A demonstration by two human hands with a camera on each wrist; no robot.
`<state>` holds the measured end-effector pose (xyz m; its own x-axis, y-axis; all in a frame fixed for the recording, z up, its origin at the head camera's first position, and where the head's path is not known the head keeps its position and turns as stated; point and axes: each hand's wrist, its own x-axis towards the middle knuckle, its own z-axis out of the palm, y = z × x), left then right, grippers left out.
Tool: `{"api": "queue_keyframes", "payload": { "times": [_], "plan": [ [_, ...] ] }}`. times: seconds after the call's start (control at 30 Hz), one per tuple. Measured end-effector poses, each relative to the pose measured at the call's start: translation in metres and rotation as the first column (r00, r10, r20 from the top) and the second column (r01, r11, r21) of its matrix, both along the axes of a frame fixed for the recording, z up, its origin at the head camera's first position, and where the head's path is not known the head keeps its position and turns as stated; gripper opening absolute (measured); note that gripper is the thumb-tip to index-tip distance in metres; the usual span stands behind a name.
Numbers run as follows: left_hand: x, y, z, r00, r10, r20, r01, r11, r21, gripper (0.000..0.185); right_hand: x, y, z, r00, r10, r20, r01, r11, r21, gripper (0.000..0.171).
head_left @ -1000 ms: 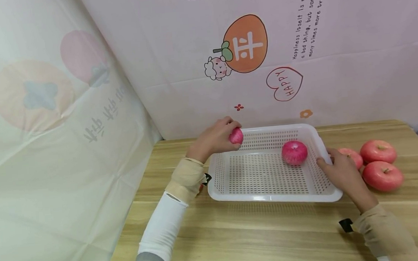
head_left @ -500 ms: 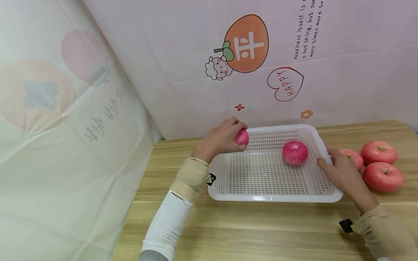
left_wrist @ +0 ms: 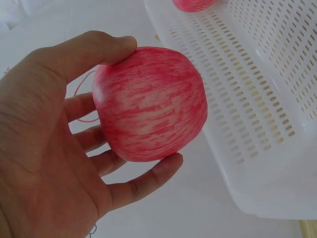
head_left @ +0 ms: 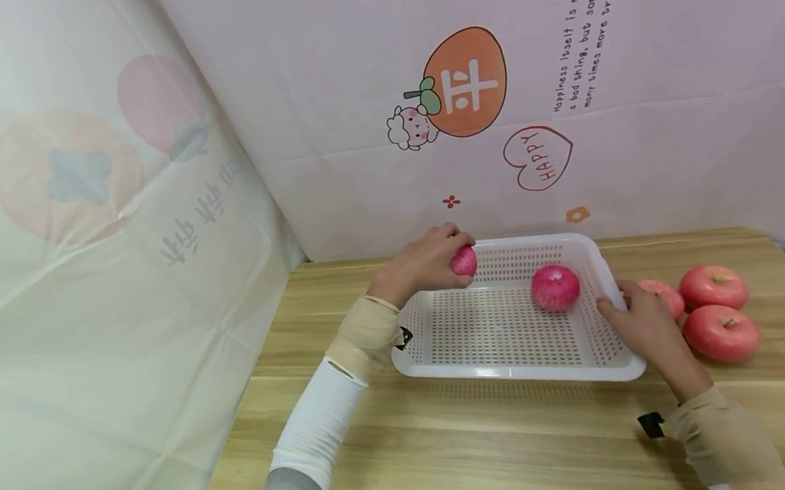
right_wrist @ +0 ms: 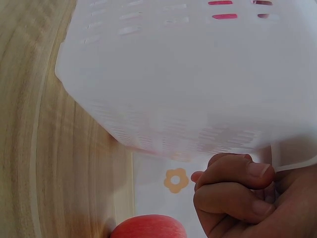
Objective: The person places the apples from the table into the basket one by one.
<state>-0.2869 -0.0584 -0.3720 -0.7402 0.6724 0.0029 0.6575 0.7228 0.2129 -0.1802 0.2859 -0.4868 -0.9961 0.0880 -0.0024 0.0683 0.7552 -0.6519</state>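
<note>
We're at the back-left corner of the white basket [head_left: 506, 373], and there's the left hand [head_left: 424, 265], its grip wrapped round the held apple [left_wrist: 151, 104]! Thumb on one side, fingers spread about the other: we'd say that wide hold suits a round, slick thing that might roll out of a looser one. Whether the fruit touches the rim, we can't tell. Over to the basket's right end, where the right hand [head_left: 644, 329] has a grip of its own on the rim, thumb over the edge, fingers curled outside; we read that as steadying the basket against a slide. Inside, towards that same end, sits a lone apple [head_left: 556, 288], and just outside it we spot three apples [head_left: 713, 287] bunched on the desk [head_left: 519, 450], one partly behind the hand, the cluster perhaps helping them not to roll. Now for the surfaces! The basket looks like thin plastic, a shallow rectangle with rounded corners, pierced by rows of small slots, pink peeping through in the right wrist view. The held apple is squat and smooth, streaked deep pink over pale; the three outside lean coral-red, stems poking from dimpled tops. Under the basket, we've pale wood grain; behind it, a softly creased printed cloth [head_left: 328, 127].
</note>
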Motion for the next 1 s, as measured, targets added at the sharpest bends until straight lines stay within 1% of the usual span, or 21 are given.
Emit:
{"api": "queue_keyframes", "payload": {
  "times": [0.27, 0.37, 0.5, 0.7, 1.0],
  "plan": [
    [0.004, 0.006, 0.001, 1.000, -0.007, 0.006, 0.007, 1.000, -0.008, 0.060, 0.002, 0.000, -0.002, 0.999, 0.002, -0.037, -0.002, 1.000, 0.003, 0.070],
    [0.006, 0.009, 0.002, 1.000, -0.013, -0.004, 0.013, 1.000, -0.019, 0.060, 0.002, -0.001, -0.002, 0.999, 0.002, -0.050, -0.003, 1.000, -0.001, 0.070],
    [0.007, 0.012, 0.003, 0.999, -0.034, -0.019, 0.033, 0.999, -0.035, 0.060, 0.002, -0.002, -0.001, 0.999, 0.000, -0.045, 0.000, 1.000, -0.001, 0.070],
    [0.008, 0.019, 0.002, 0.997, -0.073, -0.023, 0.072, 0.997, -0.039, 0.059, 0.002, -0.002, -0.001, 0.999, 0.000, -0.039, 0.000, 1.000, -0.001, 0.071],
    [0.012, 0.029, -0.003, 0.997, -0.078, -0.002, 0.077, 0.996, -0.043, 0.059, 0.001, -0.002, -0.002, 0.999, 0.004, -0.053, -0.004, 1.000, 0.002, 0.071]
  ]
}}
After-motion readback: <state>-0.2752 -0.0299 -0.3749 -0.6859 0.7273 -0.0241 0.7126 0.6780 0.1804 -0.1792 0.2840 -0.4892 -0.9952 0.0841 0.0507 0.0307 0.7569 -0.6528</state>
